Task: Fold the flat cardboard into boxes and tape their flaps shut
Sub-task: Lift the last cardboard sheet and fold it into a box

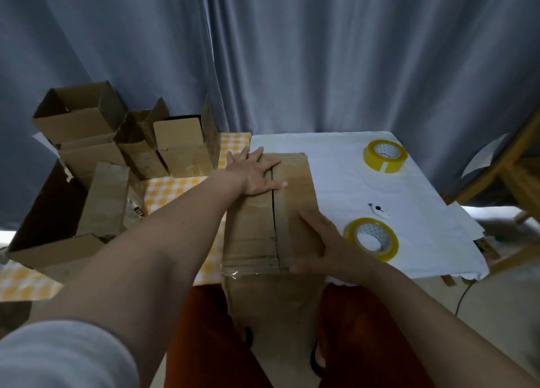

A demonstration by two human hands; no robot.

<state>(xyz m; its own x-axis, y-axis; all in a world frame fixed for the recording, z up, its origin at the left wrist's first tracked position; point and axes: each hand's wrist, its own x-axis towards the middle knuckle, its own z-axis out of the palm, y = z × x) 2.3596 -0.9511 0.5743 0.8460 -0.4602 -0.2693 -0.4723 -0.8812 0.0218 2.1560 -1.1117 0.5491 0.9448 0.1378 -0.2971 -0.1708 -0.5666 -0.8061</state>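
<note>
A cardboard box (271, 212) sits on a white-covered table (423, 189) before grey curtains (292, 51). The left hand (257, 171) presses flat, fingers spread, on its flaps; the right hand (318, 238) grips its near right edge.

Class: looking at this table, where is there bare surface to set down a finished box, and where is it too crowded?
Free: the white cloth behind the brown cardboard box, left of the far yellow tape roll; also between both rolls, around the small white cutter. Crowded: the left side, packed with folded cardboard boxes on the yellow checked cloth.
</note>
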